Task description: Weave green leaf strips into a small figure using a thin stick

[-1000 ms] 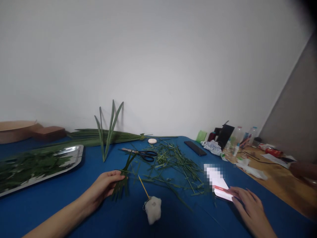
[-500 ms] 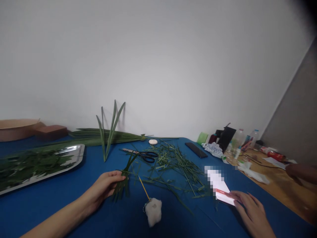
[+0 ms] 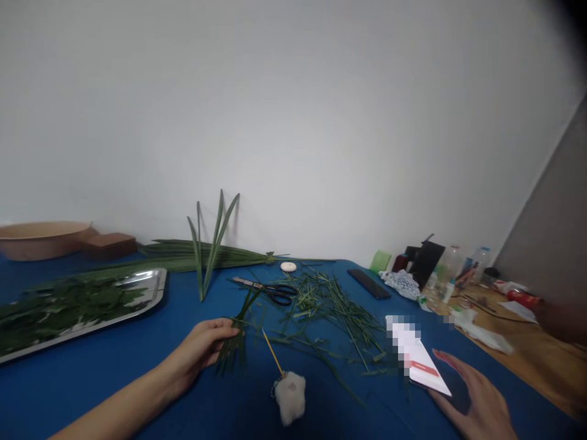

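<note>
My left hand (image 3: 202, 346) rests on the blue tablecloth (image 3: 114, 373) with its fingers closed on a small bundle of green leaf strips (image 3: 235, 342). My right hand (image 3: 477, 403) lies at the lower right, fingers stretched out, touching the near end of a phone with a lit white screen (image 3: 419, 360). Between the hands lies a white fluffy ball on a thin yellow stick (image 3: 288, 394).
Black scissors (image 3: 270, 289) and a scatter of cut green strips (image 3: 334, 305) lie ahead. A metal tray of leaves (image 3: 151, 293) sits left, long palm leaves (image 3: 202, 253) by the wall. A dark phone (image 3: 368, 283), bottles and clutter (image 3: 440, 269) stand right. Another person's arm (image 3: 562, 321) shows at far right.
My right hand has slid back toward the lower right and its fingers have spread beside the lit phone. The view has shifted slightly. My left hand keeps its hold on the strips.
</note>
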Motion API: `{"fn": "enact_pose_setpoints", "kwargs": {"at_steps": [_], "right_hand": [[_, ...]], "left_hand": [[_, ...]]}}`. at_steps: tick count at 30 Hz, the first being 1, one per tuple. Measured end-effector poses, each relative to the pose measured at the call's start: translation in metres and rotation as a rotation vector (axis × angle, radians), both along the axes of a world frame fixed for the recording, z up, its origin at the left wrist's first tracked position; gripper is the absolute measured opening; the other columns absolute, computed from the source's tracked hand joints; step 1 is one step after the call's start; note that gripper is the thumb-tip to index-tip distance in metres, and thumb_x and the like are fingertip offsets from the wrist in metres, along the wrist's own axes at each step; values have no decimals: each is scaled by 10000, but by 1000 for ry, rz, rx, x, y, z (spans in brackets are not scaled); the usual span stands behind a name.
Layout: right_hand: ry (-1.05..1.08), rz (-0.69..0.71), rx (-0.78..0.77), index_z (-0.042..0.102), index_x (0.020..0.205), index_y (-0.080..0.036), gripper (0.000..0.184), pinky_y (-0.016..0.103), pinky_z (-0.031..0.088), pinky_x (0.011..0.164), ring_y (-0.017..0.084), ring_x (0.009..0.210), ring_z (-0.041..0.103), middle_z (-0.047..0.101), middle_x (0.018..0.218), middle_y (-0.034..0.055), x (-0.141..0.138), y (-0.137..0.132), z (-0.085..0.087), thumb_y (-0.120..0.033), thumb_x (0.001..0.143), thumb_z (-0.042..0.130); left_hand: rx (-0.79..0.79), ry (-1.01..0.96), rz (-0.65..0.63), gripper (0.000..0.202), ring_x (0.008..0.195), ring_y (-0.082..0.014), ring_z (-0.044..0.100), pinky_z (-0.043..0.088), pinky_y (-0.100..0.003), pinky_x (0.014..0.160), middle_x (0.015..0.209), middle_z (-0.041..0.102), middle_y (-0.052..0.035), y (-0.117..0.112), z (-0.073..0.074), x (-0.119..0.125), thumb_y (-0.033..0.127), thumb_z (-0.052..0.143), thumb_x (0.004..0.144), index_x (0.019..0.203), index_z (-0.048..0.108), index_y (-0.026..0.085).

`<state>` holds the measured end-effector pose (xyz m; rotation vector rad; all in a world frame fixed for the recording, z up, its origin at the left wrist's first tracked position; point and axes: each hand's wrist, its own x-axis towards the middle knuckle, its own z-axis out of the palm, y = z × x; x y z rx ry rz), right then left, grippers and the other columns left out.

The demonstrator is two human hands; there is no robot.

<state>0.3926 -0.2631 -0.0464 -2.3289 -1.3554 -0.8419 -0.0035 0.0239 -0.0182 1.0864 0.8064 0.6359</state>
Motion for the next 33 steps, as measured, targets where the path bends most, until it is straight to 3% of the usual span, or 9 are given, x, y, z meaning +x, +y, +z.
{"fn": "enact_pose_setpoints", "kwargs": {"at_steps": [5, 9, 11, 13, 16, 19, 22, 25, 33], "right_hand": [[8, -198, 1, 395, 1134, -162, 656, 404, 405, 732, 307, 967, 465, 505, 1086, 120, 9, 7, 2, -551, 610, 464], [-78, -270, 76, 426, 1107, -89, 640, 449, 375, 758, 354, 960, 447, 470, 1081, 174, 8, 23, 18, -544, 660, 373], [-30, -146, 136, 437, 1085, -88, 568, 442, 355, 795, 340, 978, 441, 473, 1069, 174, -8, 35, 33, -495, 702, 338], [203, 92, 123, 432, 1076, -140, 462, 374, 369, 811, 262, 946, 487, 522, 1024, 124, -41, 50, 50, -445, 738, 357], [693, 415, -122, 548, 892, -212, 286, 267, 414, 725, 185, 815, 551, 609, 874, 43, -113, 83, 71, -418, 751, 408], [1023, 644, -163, 585, 782, -196, 232, 237, 406, 637, 158, 707, 551, 617, 722, 15, -183, 125, 78, -384, 736, 457], [1138, 715, -223, 595, 759, -163, 227, 201, 382, 473, 123, 561, 533, 594, 607, 3, -226, 167, 71, -361, 698, 502], [1241, 742, -281, 586, 677, -127, 213, 177, 333, 379, 90, 449, 494, 590, 556, 10, -241, 196, 61, -325, 675, 509], [1282, 815, -319, 564, 742, -120, 276, 174, 368, 396, 90, 473, 531, 603, 594, 10, -254, 207, 51, -371, 697, 458]], "left_hand": [[-44, -49, -36, 279, 434, -66, 478, 389, -164, 442, 515, 508, 49, 1, -2, -1, 252, 669, 520, 563, 405, 174], [-57, -77, -42, 289, 392, -55, 446, 365, -153, 407, 476, 489, 55, 1, -1, -1, 243, 671, 519, 550, 393, 172], [-55, -87, -37, 302, 383, -52, 439, 353, -148, 397, 458, 478, 57, 0, 0, -1, 249, 671, 520, 530, 380, 171], [-49, -94, -30, 310, 387, -51, 441, 351, -146, 401, 446, 463, 60, -1, 2, 0, 253, 666, 530, 518, 367, 171], [-40, -85, -18, 328, 397, -59, 454, 360, -149, 419, 408, 421, 71, -6, 6, 1, 255, 665, 532, 505, 349, 173], [-30, -75, -24, 337, 404, -67, 465, 361, -151, 427, 387, 401, 74, -12, 13, 2, 256, 669, 522, 492, 344, 173], [-27, -81, -65, 318, 452, -75, 495, 398, -170, 481, 463, 479, 50, -16, 18, 1, 268, 665, 529, 517, 362, 170], [-27, -83, -107, 303, 494, -83, 521, 417, -184, 518, 539, 540, 22, -17, 19, -1, 275, 661, 536, 545, 379, 166], [-15, -95, -141, 263, 624, -162, 596, 441, -237, 583, 658, 612, -43, -18, 20, -2, 254, 664, 533, 711, 512, 135]]}}
